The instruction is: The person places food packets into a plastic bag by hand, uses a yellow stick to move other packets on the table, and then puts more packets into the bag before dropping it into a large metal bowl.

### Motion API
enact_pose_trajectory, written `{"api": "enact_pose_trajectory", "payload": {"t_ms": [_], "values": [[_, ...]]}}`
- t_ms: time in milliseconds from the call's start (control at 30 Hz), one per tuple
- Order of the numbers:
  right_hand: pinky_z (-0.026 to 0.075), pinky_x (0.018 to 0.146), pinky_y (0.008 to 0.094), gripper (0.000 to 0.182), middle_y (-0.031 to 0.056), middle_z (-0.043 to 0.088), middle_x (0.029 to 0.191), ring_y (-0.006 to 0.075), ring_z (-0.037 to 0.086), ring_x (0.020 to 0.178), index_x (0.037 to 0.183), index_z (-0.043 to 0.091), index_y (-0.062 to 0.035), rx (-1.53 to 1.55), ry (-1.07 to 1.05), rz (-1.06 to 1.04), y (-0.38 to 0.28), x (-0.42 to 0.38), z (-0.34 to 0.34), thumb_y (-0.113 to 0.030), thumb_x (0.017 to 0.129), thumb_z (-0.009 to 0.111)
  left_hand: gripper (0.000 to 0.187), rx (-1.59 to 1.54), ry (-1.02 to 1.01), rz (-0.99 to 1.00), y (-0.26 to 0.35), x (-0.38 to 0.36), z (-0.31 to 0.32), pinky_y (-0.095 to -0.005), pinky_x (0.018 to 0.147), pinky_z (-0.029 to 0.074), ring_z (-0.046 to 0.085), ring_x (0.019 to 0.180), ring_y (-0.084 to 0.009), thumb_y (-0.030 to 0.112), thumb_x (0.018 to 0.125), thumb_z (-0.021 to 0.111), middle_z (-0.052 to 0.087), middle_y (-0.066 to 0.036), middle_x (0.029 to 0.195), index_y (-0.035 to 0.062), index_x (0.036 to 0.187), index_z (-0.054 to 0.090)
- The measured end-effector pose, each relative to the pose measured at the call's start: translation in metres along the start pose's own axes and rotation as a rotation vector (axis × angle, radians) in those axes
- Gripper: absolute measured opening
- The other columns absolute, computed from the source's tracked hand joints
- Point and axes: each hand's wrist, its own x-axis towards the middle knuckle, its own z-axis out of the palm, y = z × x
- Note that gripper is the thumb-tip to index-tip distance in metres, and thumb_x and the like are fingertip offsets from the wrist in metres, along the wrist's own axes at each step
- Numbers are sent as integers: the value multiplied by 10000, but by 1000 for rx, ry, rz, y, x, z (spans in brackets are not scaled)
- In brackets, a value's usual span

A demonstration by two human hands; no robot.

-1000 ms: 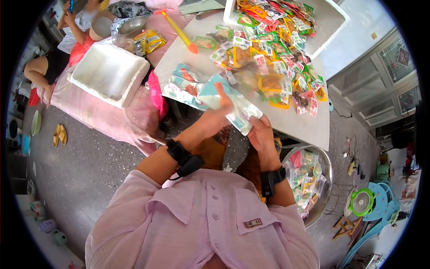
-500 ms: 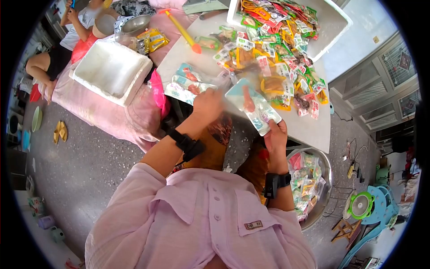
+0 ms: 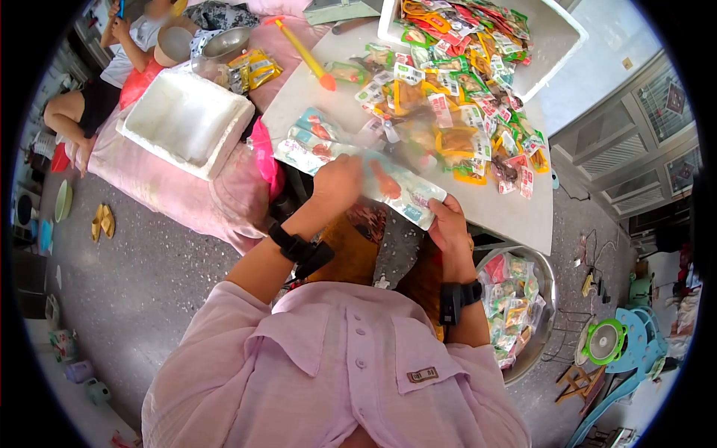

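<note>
In the head view a light-blue printed plastic pouch [image 3: 396,187] with a reddish-brown food picture is stretched sideways over the table's near edge. My right hand [image 3: 448,222] pinches its lower right corner. At the pouch's upper left end is my left hand [image 3: 337,183], closed and somewhat blurred, with its fingertips partly hidden. Just beyond that hand, similar flat pouches [image 3: 310,138] lie on the table. Many small sealed food packets [image 3: 455,138] are heaped behind the held pouch.
A white foam box [image 3: 556,45] with packets stands at the back right. Below right is a metal basin [image 3: 549,299] of packets. At left are a white foam tray [image 3: 187,119], a pink cloth [image 3: 112,153] and a seated person [image 3: 75,112]. A yellow-orange stick [image 3: 299,52] lies at the back.
The held pouch has swung from steeply slanted to nearly level, its upper end moving left to my left hand. My right hand has shifted slightly down and left.
</note>
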Motion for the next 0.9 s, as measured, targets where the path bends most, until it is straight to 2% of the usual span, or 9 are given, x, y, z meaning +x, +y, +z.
{"api": "enact_pose_trajectory", "payload": {"t_ms": [233,433,533,600,700,733,833,867,900], "values": [[447,801,353,274,137,527,1026,232,535,921,1066,453,30,138,-6,-36,10,13,10,-9,794,453,47,119,66,121,0,3,-6,-354,469,452,543,566,-264,107,656,497,494,-85,637,66,679,493],[474,723,345,262,119,545,987,216,557,857,1046,463,18,144,-41,54,-6,11,2,-15,786,464,45,-15,108,52,-4,5,-9,-355,461,449,536,553,-263,112,671,494,491,-88,635,76,698,493],[484,660,319,227,109,554,959,200,570,804,1005,483,13,157,-22,75,1,17,4,-11,780,461,72,-71,23,-63,-2,4,-10,-402,516,439,521,597,-315,140,723,495,499,-119,668,68,727,488],[484,628,292,201,105,561,932,187,575,775,971,499,13,164,-9,44,15,25,4,-5,775,460,72,20,10,5,-1,3,-13,-403,508,440,522,592,-314,141,718,501,498,-116,667,70,721,487],[482,629,264,194,109,569,903,178,577,761,956,509,17,-128,146,-128,26,27,5,5,769,458,58,137,-2,85,-5,-1,-12,-367,491,452,539,579,-279,117,674,506,494,-93,655,75,713,500],[483,650,270,189,117,576,884,182,579,772,949,510,28,-325,222,-133,23,25,5,14,769,455,65,171,-5,108,-6,-3,-10,-349,485,458,547,573,-262,105,653,507,493,-83,650,77,711,506],[484,666,298,198,122,561,917,206,573,806,960,496,37,98,112,-150,32,26,22,20,770,446,62,130,-14,93,-4,-5,-6,-354,487,460,546,571,-268,105,652,506,491,-84,656,76,706,518],[480,681,318,205,123,541,947,229,561,840,973,478,46,206,90,-89,33,23,32,11,774,442,62,123,-10,80,-3,-4,-7,-356,492,461,546,573,-270,105,654,506,494,-86,663,79,708,521],[478,684,326,205,125,534,957,237,557,850,974,474,45,206,113,-63,35,23,37,9,775,438,63,115,-6,67,-2,-3,-8,-359,496,462,545,575,-273,106,655,506,496,-87,670,81,711,524]]}}
